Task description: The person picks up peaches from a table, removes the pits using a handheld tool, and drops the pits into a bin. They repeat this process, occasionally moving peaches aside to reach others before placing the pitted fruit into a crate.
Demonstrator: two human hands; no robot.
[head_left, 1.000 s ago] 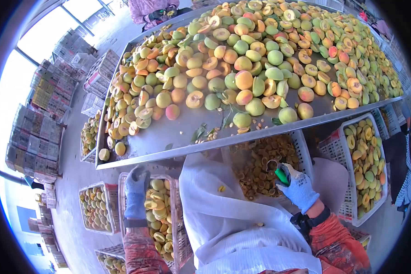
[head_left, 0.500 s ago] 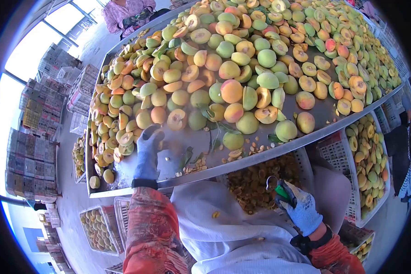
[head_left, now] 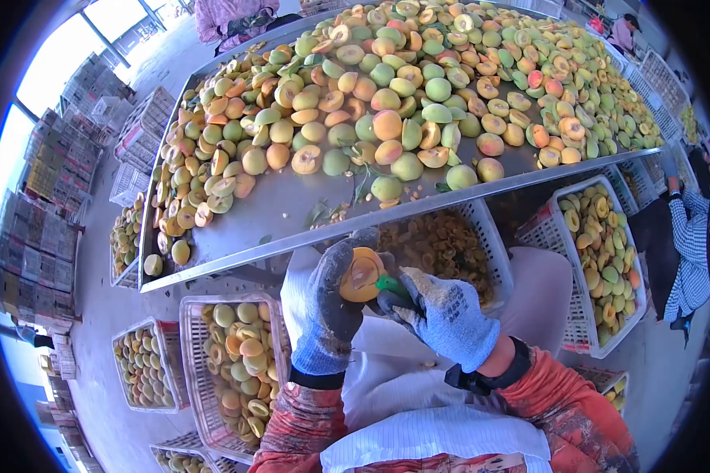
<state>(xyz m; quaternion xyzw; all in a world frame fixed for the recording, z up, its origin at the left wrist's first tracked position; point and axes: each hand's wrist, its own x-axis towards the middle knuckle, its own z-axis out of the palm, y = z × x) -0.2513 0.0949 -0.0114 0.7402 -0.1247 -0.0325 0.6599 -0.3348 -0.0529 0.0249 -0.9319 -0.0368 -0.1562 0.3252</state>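
My left hand (head_left: 325, 307), in a blue and dark-grey glove, grips an apricot half (head_left: 360, 274) over my lap, its cut face showing. My right hand (head_left: 454, 315), in a similar glove, is closed on the green handle of a pitting tool (head_left: 393, 287). The tool's working end is at the fruit, and its loop does not show clearly. Beyond both hands, a metal table (head_left: 292, 247) carries a large heap of halved and whole apricots (head_left: 386, 124). Below its edge, a crate (head_left: 493, 251) holds brownish apricot pieces.
A crate of apricots (head_left: 237, 355) stands left of my legs, and another crate (head_left: 599, 260) stands at right. Stacked crates (head_left: 35, 244) line the far left. One person (head_left: 233, 17) is behind the table; another in a checked sleeve (head_left: 689, 256) is at right.
My left hand has come back from the table to my lap and now holds an apricot half. My right hand has brought the pitting tool up to it. The view has shifted.
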